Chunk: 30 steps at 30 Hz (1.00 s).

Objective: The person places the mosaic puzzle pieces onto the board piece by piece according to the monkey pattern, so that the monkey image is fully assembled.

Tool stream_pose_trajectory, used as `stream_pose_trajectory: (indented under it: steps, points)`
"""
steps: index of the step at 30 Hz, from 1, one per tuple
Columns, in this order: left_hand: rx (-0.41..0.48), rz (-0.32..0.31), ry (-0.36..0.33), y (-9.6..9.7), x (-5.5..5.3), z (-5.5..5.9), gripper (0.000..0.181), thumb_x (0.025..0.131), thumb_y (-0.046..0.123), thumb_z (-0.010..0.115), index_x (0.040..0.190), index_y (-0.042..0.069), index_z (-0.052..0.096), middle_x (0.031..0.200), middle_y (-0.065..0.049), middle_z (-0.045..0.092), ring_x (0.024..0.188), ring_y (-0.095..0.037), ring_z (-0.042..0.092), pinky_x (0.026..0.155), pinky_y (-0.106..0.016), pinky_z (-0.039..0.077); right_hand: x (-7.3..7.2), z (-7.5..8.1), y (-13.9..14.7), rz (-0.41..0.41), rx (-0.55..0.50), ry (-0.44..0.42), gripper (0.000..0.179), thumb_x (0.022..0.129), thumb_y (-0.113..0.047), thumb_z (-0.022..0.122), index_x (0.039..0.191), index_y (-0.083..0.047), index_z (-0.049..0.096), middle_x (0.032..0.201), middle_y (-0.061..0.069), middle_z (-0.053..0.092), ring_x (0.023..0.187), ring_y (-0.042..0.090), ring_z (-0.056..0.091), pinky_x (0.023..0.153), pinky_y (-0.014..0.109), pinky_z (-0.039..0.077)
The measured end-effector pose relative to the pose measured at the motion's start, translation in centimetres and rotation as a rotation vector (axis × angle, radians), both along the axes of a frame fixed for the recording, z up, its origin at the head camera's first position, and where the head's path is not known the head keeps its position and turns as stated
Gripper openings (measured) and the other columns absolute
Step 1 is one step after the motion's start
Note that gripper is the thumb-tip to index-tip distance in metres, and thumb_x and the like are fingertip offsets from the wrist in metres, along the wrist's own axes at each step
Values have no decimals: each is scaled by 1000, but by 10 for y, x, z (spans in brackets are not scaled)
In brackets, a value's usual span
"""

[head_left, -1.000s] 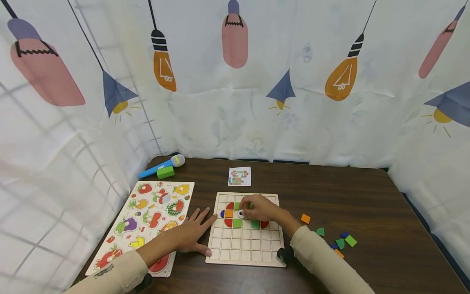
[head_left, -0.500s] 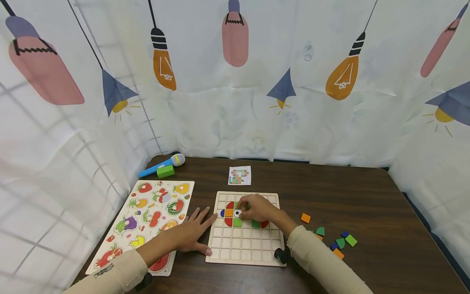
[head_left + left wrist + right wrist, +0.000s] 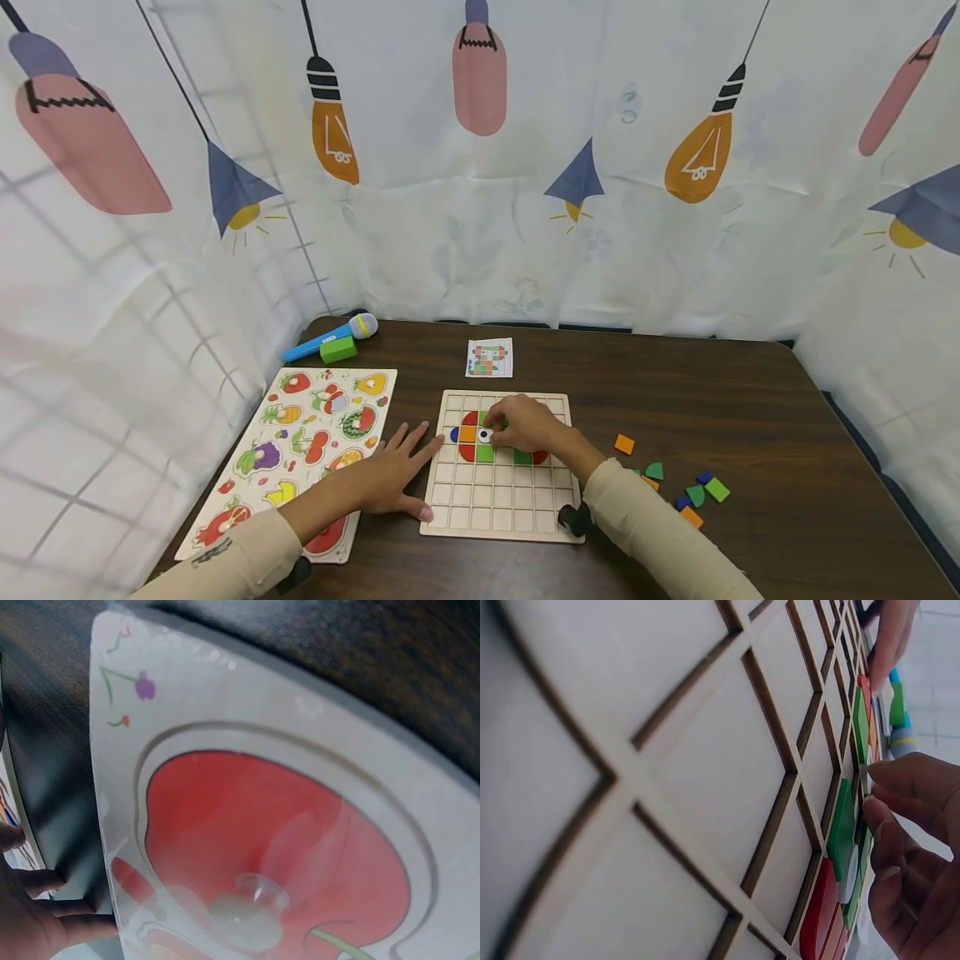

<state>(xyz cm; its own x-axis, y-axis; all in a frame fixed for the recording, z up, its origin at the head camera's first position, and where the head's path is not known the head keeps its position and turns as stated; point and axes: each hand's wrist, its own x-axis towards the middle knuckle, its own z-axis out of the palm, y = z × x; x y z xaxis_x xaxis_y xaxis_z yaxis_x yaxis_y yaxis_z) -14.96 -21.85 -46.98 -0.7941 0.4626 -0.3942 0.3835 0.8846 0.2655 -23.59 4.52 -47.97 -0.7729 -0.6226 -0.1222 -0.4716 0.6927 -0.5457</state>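
A wooden grid board [image 3: 501, 503] lies in front of me with coloured tiles in its upper cells. My right hand [image 3: 525, 423] pinches a white square tile with a black-dotted circle [image 3: 484, 436] at the cell beside an orange tile [image 3: 467, 435]; in the right wrist view, thumb and fingertip meet at its edge. Red, green and blue tiles surround it, some hidden under the hand. My left hand [image 3: 401, 475] is spread flat by the board's left edge, its fingertips and thumb touching it. In the left wrist view, those fingers [image 3: 49, 919] show at the lower left.
A fruit puzzle board [image 3: 311, 433] lies at the left. Behind it sit a toy microphone [image 3: 330, 337] and a green block [image 3: 338, 350]. A small pattern card [image 3: 490, 358] lies beyond the grid. Several loose tiles [image 3: 695, 497] are scattered at the right.
My right hand has shifted slightly left with the white tile, bringing it next to the orange one. In the last half second it hardly moves. My left hand stays in place.
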Motion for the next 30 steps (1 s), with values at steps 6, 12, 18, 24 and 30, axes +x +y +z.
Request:
stream_pose_trajectory:
  steps: [6, 12, 18, 24, 30]
  points:
    - [-5, -3, 5, 1, -1, -1, 107, 79, 70, 68, 161, 19, 22, 166, -22, 14, 149, -55, 16, 109, -70, 33, 1, 1, 2, -6, 0, 11, 16, 91, -24, 75, 106, -19, 77, 81, -14, 64, 76, 6, 54, 69, 25, 45]
    - [1, 0, 1, 2, -1, 2, 108, 78, 68, 71, 160, 18, 24, 165, -24, 16, 148, -56, 16, 107, -71, 33, -1, 5, 16, 11, -73, 1, 24, 94, -29, 72, 114, -15, 75, 84, -11, 66, 72, 7, 54, 66, 25, 45]
    - [0, 5, -7, 2, -1, 1, 107, 78, 68, 71, 160, 18, 24, 166, -23, 15, 149, -56, 15, 108, -72, 32, -3, 12, 46, -6, -164, 23, 21, 96, -27, 69, 112, -13, 74, 90, -7, 67, 68, 9, 53, 60, 25, 45]
    - [8, 6, -14, 1, 0, 1, 107, 78, 68, 71, 160, 18, 24, 165, -23, 15, 149, -56, 15, 108, -72, 31, 0, 15, 91, -39, -203, 43, 25, 97, -28, 68, 112, -9, 73, 90, -5, 66, 64, 10, 52, 58, 24, 48]
    - [14, 0, -10, 1, -2, 0, 108, 78, 68, 71, 160, 17, 24, 165, -23, 15, 148, -56, 15, 107, -72, 32, 9, 15, 139, -100, -201, 25, 26, 96, -31, 70, 112, -11, 73, 94, -5, 67, 67, 9, 54, 60, 23, 49]
